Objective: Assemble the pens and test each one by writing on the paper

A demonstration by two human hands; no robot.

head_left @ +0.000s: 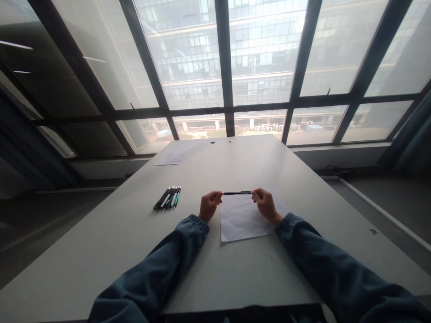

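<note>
A dark pen (237, 193) lies crosswise between the two hands, over the far end of a white sheet (244, 224); the left hand (209, 205) has its grip pinched on one end, the right hand (265, 205) on the other. Left of them, a row of black and green pens (167, 198) rests on the pale, smooth desk (111, 251). More paper (171, 155) lies near its far left edge. Beyond stand tall dark-framed windows (191, 58) facing a building (262, 63), with a blue curtain (412, 134) at right and grey floor (377, 190) alongside.
</note>
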